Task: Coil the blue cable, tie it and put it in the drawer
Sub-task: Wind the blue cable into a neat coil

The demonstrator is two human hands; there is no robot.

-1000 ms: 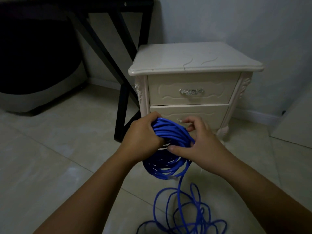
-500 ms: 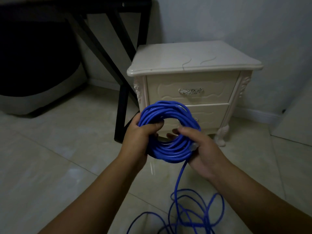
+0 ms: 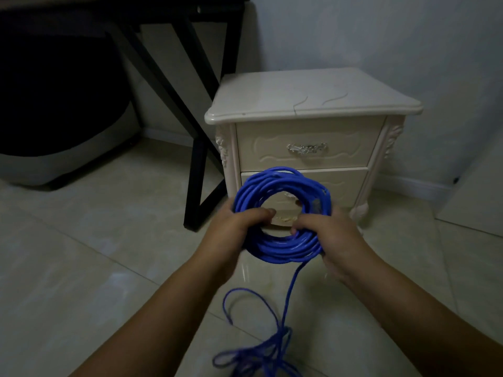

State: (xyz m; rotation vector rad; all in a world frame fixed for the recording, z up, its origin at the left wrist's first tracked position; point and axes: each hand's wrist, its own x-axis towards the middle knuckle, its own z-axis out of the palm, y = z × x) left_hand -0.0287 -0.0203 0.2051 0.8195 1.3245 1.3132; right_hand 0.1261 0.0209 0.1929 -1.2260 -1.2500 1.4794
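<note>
Both hands curled round the round coil of blue cable (image 3: 283,213) — left hand (image 3: 234,229) on its left side, right hand (image 3: 334,238) on its right. Coil held upright before the shut lower drawer (image 3: 345,183) of the cream bedside cabinet (image 3: 313,104) — loose tail trails to the pale tiled floor (image 3: 95,254).

Home bedroom: cream bedside cabinet (image 3: 307,104), tiled floor (image 3: 81,254), black desk legs (image 3: 196,148).

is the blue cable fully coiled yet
Partly coiled. The left hand and right hand grip a ring of blue cable, but a loose tail hangs to loops on the floor.
</note>
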